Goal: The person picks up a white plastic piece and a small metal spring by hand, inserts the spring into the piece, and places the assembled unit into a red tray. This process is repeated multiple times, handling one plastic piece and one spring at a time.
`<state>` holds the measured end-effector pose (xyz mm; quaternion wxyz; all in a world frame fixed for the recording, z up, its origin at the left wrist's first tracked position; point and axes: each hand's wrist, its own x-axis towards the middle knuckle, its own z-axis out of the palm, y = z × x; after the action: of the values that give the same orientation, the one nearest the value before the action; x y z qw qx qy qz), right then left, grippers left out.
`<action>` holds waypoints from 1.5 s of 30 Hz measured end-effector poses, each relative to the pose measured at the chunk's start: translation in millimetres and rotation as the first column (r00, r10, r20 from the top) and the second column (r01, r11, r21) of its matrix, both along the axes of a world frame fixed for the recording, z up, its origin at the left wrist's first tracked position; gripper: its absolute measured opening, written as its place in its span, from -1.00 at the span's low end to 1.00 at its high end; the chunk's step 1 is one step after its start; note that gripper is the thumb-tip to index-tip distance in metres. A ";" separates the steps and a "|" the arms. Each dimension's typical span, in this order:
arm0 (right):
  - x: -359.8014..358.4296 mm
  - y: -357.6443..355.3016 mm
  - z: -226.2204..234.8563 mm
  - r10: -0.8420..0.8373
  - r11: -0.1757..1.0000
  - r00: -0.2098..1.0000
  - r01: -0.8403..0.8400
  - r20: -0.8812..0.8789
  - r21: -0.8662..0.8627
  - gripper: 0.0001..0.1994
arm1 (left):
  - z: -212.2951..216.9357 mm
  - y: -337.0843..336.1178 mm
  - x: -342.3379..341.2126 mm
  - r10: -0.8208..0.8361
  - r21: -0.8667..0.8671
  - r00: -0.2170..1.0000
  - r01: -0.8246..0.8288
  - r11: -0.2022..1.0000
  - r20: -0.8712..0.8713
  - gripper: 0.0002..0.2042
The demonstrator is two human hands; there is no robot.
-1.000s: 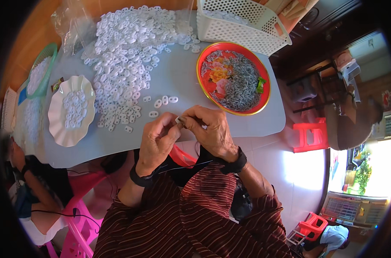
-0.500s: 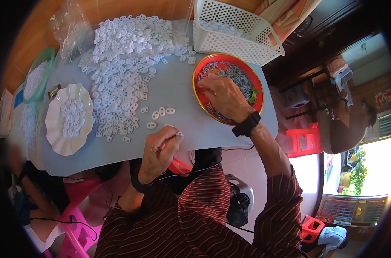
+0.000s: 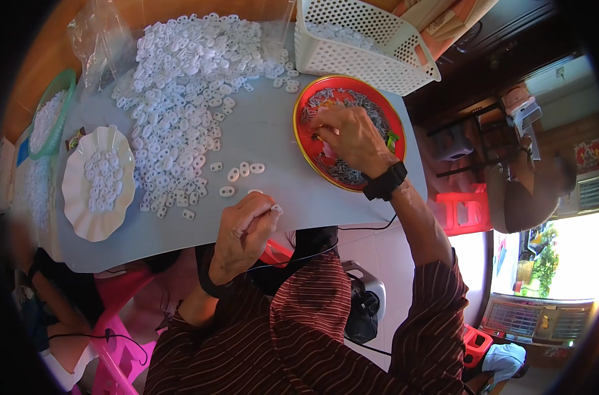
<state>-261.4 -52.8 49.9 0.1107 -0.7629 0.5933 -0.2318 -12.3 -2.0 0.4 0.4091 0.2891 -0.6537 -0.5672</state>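
- Clock directions as read from above; twelve points away from the worker (image 3: 246,342).
- Left hand (image 3: 245,227): closed, pinching a white piece (image 3: 277,209) at its fingertips, near the table's (image 3: 268,125) close edge. The piece is mostly hidden, so I cannot tell its long axis.
- Right hand (image 3: 352,135): over the tray (image 3: 398,125), fingers curled, thumb and forefinger close together. I cannot tell whether it grips anything.
- Pins (image 3: 345,172): in the tray, between one and two o'clock from the left hand, axes pointing every way. The right hand is much the nearer, directly above them.
- Key relation: from the right fingertips, the held piece lies toward seven o'clock, well apart.
- Loose pieces (image 3: 245,169): near twelve o'clock from the left hand, long axes at mixed angles.
- Heap (image 3: 174,112): eleven o'clock from the left hand.
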 end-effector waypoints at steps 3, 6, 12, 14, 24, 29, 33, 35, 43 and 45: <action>-0.5 -3.1 -5.3 0.026 0.999 0.997 -0.029 -0.066 -0.041 -0.91 | 1.7 -1.2 -1.4 -0.014 -0.035 1.000 0.015 0.999 0.005 -0.95; -3.2 -6.5 -8.7 0.046 0.997 0.991 -0.054 -0.129 -0.058 -0.91 | -1.3 -0.7 -1.3 -0.016 -0.081 1.000 0.016 0.997 0.001 -0.97; -6.5 -7.7 0.1 0.043 0.998 0.996 -0.039 -0.080 0.058 -0.90 | -0.8 -0.8 -3.4 -0.003 -0.122 1.000 0.001 0.993 -0.013 -0.98; -7.0 -4.8 1.4 0.144 0.989 0.970 -0.149 -0.197 -0.009 -0.91 | 0.6 -1.1 -3.4 -0.011 -0.113 1.000 0.011 0.994 0.002 -0.98; 13.0 4.7 -1.3 0.074 0.995 0.843 -0.095 -0.532 -0.012 -0.96 | 1.9 0.4 -3.0 -0.010 -0.132 1.000 0.012 0.991 0.020 -0.97; 12.5 2.4 -1.7 -0.088 0.996 0.860 0.064 -0.503 -0.065 -0.97 | 0.4 -0.5 -2.3 -0.012 -0.151 1.000 0.011 0.988 -0.004 -0.95; 21.7 16.8 13.3 -0.057 0.992 0.998 0.052 -0.041 -0.113 -0.94 | -0.9 3.0 2.2 0.013 -0.042 1.000 -0.014 0.999 -0.016 -0.93; 43.3 33.3 21.4 -0.029 0.996 0.967 0.051 0.254 -0.080 -0.92 | -5.1 2.6 5.0 0.022 0.031 0.994 -0.019 0.999 -0.106 -0.90; 74.0 85.5 -34.0 -0.261 0.932 0.462 -0.108 0.848 0.346 -0.90 | 4.5 4.4 -0.5 0.035 0.174 0.987 -0.007 0.985 -0.158 -0.87; 76.0 87.2 -38.1 -0.237 0.946 0.397 -0.114 0.887 0.303 -0.89 | 3.1 4.6 0.1 0.025 0.161 0.988 -0.001 0.987 -0.149 -0.88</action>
<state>-185.4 34.4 11.9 0.5291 -0.4589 0.4917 -0.5173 -12.2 2.6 3.5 0.4365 0.2816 -0.5713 -0.6354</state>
